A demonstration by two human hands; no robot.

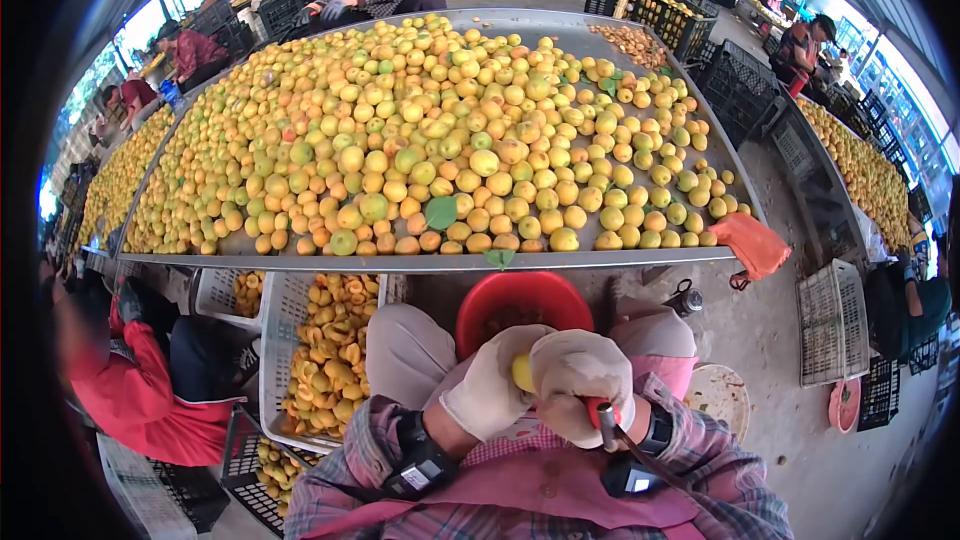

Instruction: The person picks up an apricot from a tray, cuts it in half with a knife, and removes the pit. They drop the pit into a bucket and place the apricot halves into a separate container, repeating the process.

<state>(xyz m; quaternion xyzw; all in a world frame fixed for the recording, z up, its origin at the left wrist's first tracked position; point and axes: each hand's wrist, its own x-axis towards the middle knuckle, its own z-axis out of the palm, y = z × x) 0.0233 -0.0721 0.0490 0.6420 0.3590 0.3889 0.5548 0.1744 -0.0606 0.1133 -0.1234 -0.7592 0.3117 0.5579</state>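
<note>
We held one yellow fruit [522, 372], smooth and rounded where it showed, on our side of the red tub [525, 288] and in line with its middle. Our gloved left hand [490, 382] had hold of it, with our gloved right hand [582, 385] close on the other side, so much of it was hidden. In that right hand we gripped a tool [597, 410]; its red end and short greyish stub stuck out toward our body, farther from the red tub than the fruit.
</note>
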